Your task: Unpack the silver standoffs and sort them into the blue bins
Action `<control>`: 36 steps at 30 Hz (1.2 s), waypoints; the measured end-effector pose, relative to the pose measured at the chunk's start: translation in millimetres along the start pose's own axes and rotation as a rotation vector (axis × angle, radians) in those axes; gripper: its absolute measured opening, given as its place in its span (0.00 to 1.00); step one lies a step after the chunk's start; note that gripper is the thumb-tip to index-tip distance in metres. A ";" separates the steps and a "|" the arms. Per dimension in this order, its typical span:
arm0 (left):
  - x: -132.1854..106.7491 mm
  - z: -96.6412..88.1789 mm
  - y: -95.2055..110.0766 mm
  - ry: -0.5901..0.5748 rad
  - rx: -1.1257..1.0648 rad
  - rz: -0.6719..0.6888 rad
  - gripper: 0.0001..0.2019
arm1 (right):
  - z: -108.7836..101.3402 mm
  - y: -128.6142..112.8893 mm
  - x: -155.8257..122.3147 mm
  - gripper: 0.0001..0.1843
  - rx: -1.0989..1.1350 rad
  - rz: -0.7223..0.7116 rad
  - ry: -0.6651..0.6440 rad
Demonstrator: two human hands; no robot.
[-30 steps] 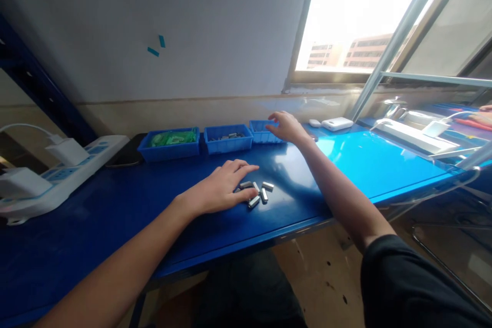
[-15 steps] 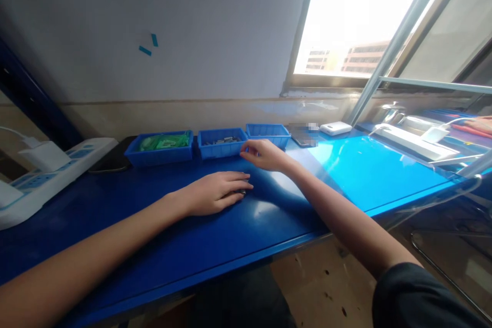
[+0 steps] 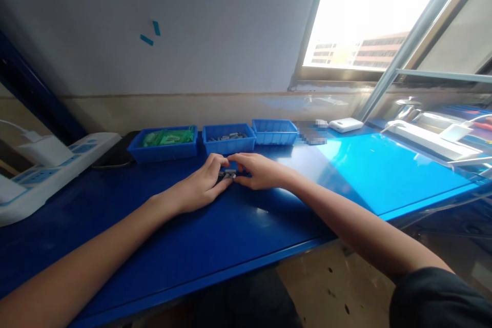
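My left hand [image 3: 200, 187] and my right hand [image 3: 258, 170] meet on the blue bench top [image 3: 246, 225], fingertips curled in towards each other. Between them lie a few small silver metal pieces [image 3: 229, 174], which both hands pinch at; most of the pieces are hidden by the fingers. Just behind the hands stand three blue trays in a row. The left tray [image 3: 163, 149] holds green packets, the middle tray [image 3: 228, 144] holds small metal parts, and what lies in the right tray [image 3: 273, 137] cannot be seen.
A white power strip [image 3: 57, 177] with a white adapter [image 3: 42, 149] lies at the far left. A dark flat object [image 3: 115, 160] sits behind the left tray. A white box [image 3: 346, 124] and another power strip [image 3: 423, 139] lie at the right under the window.
My right hand has come back from the right tray to the middle of the bench. My left hand has slid the loose metal pieces away from me, and both hands have closed round them.
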State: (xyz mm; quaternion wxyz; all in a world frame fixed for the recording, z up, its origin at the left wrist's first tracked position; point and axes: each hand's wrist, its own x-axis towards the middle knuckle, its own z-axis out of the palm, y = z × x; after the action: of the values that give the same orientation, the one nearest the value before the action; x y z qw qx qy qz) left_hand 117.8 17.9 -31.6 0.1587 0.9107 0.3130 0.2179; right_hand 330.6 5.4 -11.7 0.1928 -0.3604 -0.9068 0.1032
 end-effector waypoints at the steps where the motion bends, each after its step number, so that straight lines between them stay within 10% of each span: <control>1: -0.7 -2.9 -0.8 -0.017 0.000 -0.009 0.16 | 0.4 -0.4 0.6 0.19 0.002 -0.005 -0.001; 13: -11.6 -26.3 5.5 -0.188 0.129 -0.080 0.18 | 6.5 11.5 4.8 0.05 -0.158 0.162 0.141; 19: -10.4 -28.6 8.2 -0.118 0.174 -0.059 0.15 | -30.2 -12.9 5.9 0.06 -0.178 -0.140 0.807; 23: -7.8 -20.5 5.3 -0.037 0.168 -0.073 0.11 | -62.1 -17.9 13.4 0.08 -0.244 -0.066 1.250; 30: -0.4 -9.4 4.9 0.255 -0.093 -0.194 0.09 | -15.2 2.0 15.9 0.12 -0.225 0.046 0.407; 36: 5.4 -14.8 10.6 0.362 -0.485 -0.207 0.15 | 0.4 -25.7 13.6 0.09 -0.272 -0.090 0.369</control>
State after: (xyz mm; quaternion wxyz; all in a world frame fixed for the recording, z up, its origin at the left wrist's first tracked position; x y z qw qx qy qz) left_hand 119.6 15.6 -12.8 0.3343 0.7560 0.3660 0.4275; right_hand 305.7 -3.6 0.1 0.3091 -0.3552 -0.8769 -0.0964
